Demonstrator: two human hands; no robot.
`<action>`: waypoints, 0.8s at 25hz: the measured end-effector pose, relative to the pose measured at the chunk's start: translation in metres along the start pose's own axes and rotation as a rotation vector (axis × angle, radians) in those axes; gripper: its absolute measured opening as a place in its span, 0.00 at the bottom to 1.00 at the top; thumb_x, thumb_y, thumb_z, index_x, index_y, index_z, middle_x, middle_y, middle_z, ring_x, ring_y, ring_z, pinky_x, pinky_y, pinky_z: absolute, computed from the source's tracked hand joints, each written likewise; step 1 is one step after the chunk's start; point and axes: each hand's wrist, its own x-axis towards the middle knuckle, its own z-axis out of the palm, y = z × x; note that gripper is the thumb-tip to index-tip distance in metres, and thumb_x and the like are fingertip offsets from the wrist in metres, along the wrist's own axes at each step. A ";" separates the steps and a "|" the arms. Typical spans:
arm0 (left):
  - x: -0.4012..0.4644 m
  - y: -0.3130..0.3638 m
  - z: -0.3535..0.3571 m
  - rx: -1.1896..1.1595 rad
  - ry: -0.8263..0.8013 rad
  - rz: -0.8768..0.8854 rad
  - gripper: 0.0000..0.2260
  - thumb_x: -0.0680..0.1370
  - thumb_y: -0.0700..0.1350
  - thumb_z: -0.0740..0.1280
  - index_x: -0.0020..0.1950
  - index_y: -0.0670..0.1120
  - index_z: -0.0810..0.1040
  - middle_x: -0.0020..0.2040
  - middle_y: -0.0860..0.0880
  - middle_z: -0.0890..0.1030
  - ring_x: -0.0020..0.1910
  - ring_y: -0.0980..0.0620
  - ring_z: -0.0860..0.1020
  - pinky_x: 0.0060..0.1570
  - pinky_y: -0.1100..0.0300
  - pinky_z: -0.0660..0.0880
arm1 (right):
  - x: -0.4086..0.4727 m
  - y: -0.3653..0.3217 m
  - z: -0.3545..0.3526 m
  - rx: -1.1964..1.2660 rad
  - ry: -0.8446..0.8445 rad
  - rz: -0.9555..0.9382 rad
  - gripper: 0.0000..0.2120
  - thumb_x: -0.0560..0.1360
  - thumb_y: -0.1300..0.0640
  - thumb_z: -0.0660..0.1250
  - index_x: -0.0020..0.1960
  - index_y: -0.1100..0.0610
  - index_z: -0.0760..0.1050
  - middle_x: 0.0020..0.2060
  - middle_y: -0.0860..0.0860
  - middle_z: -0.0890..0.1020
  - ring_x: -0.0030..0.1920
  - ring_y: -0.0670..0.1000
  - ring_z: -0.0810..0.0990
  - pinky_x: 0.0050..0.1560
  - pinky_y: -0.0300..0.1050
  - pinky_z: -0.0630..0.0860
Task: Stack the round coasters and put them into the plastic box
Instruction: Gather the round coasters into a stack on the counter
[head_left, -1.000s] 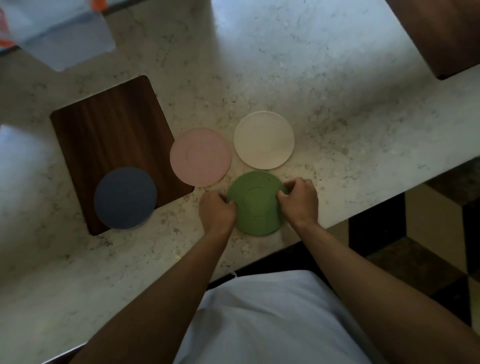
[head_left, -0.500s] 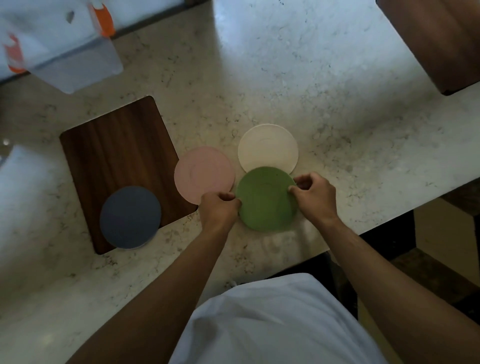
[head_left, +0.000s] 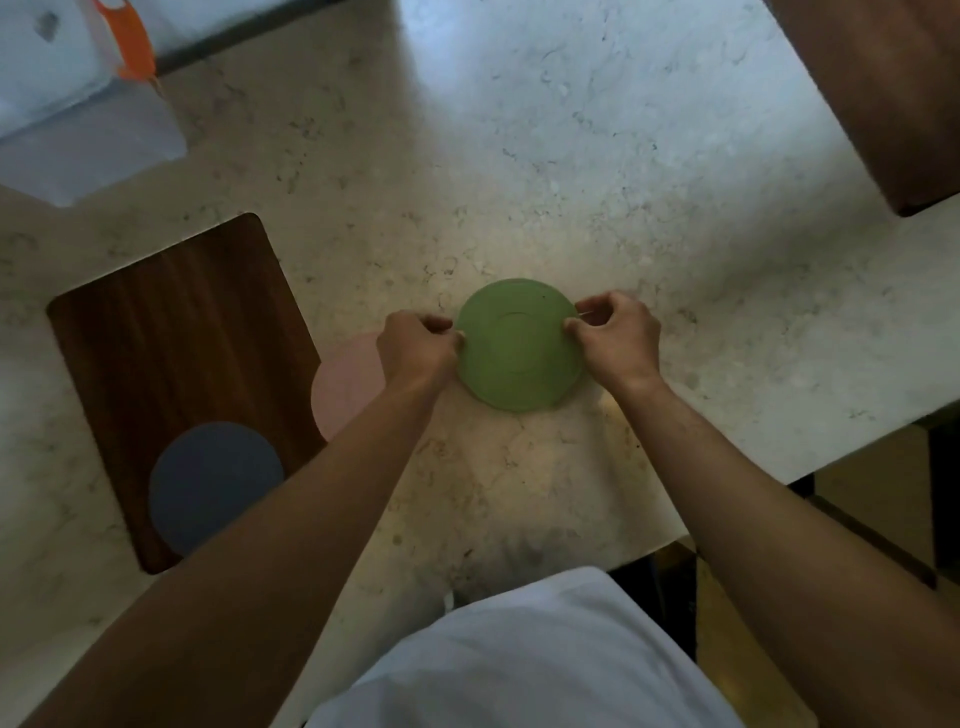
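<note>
Marble-look countertop under uneven light

A pale, veined stone countertop (head_left: 519, 156) fills most of the head view, bright and bluish along its far side and dim and yellowish toward the near edge. A dark wood-grain board (head_left: 182, 353) with rounded corners lies flat on the left of the counter, and a second dark wooden panel (head_left: 883, 93) sits at the far right corner, cut off by the frame. Past the counter's near right edge, a floor (head_left: 872, 499) of light and dark tiles shows in deep shadow.
</note>
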 end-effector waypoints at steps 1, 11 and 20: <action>0.003 0.002 0.002 0.025 0.003 0.018 0.08 0.69 0.42 0.77 0.48 0.47 0.85 0.47 0.47 0.87 0.45 0.52 0.83 0.56 0.54 0.81 | 0.003 0.001 0.001 -0.008 0.004 0.009 0.09 0.70 0.56 0.77 0.49 0.52 0.81 0.39 0.43 0.80 0.39 0.39 0.79 0.37 0.24 0.67; 0.000 0.004 0.011 0.209 0.010 0.233 0.05 0.72 0.40 0.73 0.47 0.43 0.87 0.43 0.47 0.87 0.43 0.49 0.84 0.51 0.53 0.82 | 0.005 0.006 0.005 -0.141 0.009 -0.018 0.10 0.71 0.55 0.75 0.51 0.54 0.80 0.39 0.44 0.79 0.40 0.45 0.79 0.36 0.26 0.65; -0.004 -0.002 0.008 0.289 -0.016 0.252 0.06 0.74 0.39 0.72 0.50 0.42 0.85 0.48 0.45 0.86 0.47 0.48 0.83 0.53 0.52 0.80 | -0.011 0.008 0.008 -0.146 0.041 -0.026 0.11 0.72 0.55 0.74 0.53 0.57 0.80 0.45 0.51 0.85 0.45 0.49 0.82 0.47 0.39 0.75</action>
